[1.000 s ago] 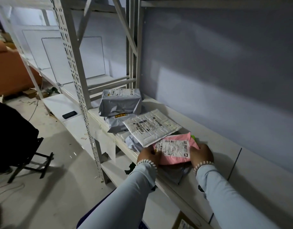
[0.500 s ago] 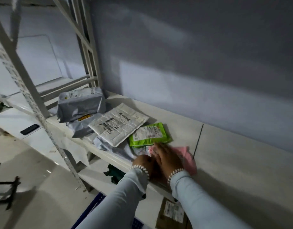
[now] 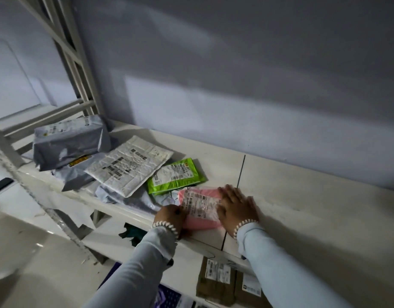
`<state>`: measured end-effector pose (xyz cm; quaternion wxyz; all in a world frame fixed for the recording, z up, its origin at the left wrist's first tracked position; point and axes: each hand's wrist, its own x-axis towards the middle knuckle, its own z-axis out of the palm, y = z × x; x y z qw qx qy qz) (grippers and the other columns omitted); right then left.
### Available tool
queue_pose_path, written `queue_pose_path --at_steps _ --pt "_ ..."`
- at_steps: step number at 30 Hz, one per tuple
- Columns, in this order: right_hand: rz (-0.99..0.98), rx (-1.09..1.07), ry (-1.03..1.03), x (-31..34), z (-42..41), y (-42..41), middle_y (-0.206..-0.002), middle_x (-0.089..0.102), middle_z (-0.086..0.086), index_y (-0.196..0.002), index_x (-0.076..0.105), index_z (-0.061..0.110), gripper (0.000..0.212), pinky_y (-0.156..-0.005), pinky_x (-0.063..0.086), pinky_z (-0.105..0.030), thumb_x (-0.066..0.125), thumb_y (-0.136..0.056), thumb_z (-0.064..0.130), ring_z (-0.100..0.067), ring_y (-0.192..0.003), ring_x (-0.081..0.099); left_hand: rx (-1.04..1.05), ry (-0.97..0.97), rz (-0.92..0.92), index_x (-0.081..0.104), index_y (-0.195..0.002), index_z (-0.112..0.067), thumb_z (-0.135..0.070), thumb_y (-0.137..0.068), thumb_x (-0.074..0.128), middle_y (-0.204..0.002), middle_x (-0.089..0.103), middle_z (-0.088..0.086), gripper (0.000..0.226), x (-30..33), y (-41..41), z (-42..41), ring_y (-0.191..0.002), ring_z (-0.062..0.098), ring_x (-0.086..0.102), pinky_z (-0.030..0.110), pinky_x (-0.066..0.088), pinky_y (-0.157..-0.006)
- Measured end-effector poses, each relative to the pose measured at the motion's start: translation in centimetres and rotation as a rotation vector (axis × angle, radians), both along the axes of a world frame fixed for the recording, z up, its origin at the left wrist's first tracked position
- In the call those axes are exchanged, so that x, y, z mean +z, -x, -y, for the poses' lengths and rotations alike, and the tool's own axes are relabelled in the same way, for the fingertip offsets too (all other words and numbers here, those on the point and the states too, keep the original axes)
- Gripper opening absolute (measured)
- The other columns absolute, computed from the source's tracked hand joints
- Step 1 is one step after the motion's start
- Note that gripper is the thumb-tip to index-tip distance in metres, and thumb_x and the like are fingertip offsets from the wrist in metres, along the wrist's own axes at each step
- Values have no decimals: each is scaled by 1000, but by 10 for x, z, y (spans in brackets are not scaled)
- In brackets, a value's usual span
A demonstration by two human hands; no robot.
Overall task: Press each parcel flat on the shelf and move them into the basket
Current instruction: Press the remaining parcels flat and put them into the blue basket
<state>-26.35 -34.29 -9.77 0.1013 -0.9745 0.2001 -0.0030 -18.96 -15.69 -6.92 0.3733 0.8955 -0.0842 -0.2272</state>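
A pink parcel (image 3: 199, 207) with a white label lies flat on the white shelf (image 3: 302, 207), near its front edge. My left hand (image 3: 170, 218) grips the parcel's left end with curled fingers. My right hand (image 3: 236, 206) lies palm down, fingers spread, on its right end. Left of it rest a green parcel (image 3: 176, 175), a white padded mailer (image 3: 129, 165) and grey bagged parcels (image 3: 69, 141), partly stacked on each other. A blue basket (image 3: 167, 296) shows only as an edge below, between my sleeves.
Brown cardboard boxes (image 3: 229, 283) with labels sit on the lower level under the shelf. A perforated metal upright (image 3: 25, 190) stands at the left front. The grey back wall closes the shelf behind. A dark phone (image 3: 0, 185) lies at far left.
The pink parcel has come off the pile and moved right onto bare shelf, uncovering the green parcel. My hands were bunched together on it; now they are apart, one at each end. The view has shifted right.
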Motion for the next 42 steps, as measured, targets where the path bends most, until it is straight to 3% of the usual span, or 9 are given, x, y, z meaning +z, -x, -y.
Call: queue_pose_path --at_steps 4,8,11,22,27,30,34,38,42 --pt "180 -108 -50 -1 2 15 -153 34 -5 -143 37 19 55 -117 17 -41 33 -95 45 -23 -142 27 135 276 -60 65 -98 -12 -22 -93 57 -74 67 8 14 1 10 -14 -47 20 66 29 53 -46" --pt "390 -65 -303 1 -26 20 -91 68 -8 -86 67 13 44 -87 50 -43 36 -87 44 -26 -89 61 296 571 -156 62 -81 -14 -17 -93 58 -50 62 0 13 -5 15 -49 -36 17 56 47 52 -60" --pt "485 -54 -327 7 -56 21 -60 56 -2 -61 51 15 31 -61 49 -39 48 -88 30 -23 -60 53 355 652 -103 64 -87 -6 -15 -92 59 -43 58 2 12 -8 18 -79 -34 16 50 28 45 -43" --pt "376 210 -505 -13 -180 4 -64 53 4 -71 52 19 19 -50 33 -17 58 -89 14 -12 -58 46 777 700 -104 68 -90 -11 -14 -91 60 -63 60 8 8 -76 45 -194 -39 9 52 20 47 -41" --pt "88 215 -595 -82 -222 3 -63 56 4 -69 52 17 21 -54 41 -27 57 -89 17 -12 -58 51 942 566 -185 69 -82 -26 -17 -89 64 -63 66 1 13 -137 67 -242 -55 20 58 32 55 -58" --pt "-73 129 -644 -121 -229 10 -60 52 2 -66 48 16 25 -57 39 -29 57 -90 18 -15 -58 47 915 444 -273 73 -87 -28 -26 -85 67 -71 71 2 6 -174 81 -258 -62 24 64 47 59 -74" --pt "-258 41 -658 -182 -246 16 -69 61 -4 -73 54 12 20 -61 45 -32 55 -89 23 -21 -63 54 955 343 -356 66 -86 -24 -16 -90 62 -77 71 4 9 -221 93 -266 -65 26 68 38 60 -66" --pt "-425 -97 -617 -283 -243 34 -76 64 -2 -76 57 33 22 -73 53 -36 43 -75 49 -23 -75 60 955 268 -494 71 -81 -19 -17 -86 67 -64 73 3 7 -290 107 -274 -63 29 71 45 60 -69" --pt "-489 -292 -781 -317 -262 31 -71 59 -8 -69 57 15 20 -63 45 -29 52 -88 16 -22 -67 52 892 171 -574 70 -77 -20 -35 -78 67 -62 71 4 16 -359 118 -280 -61 27 70 46 60 -68"
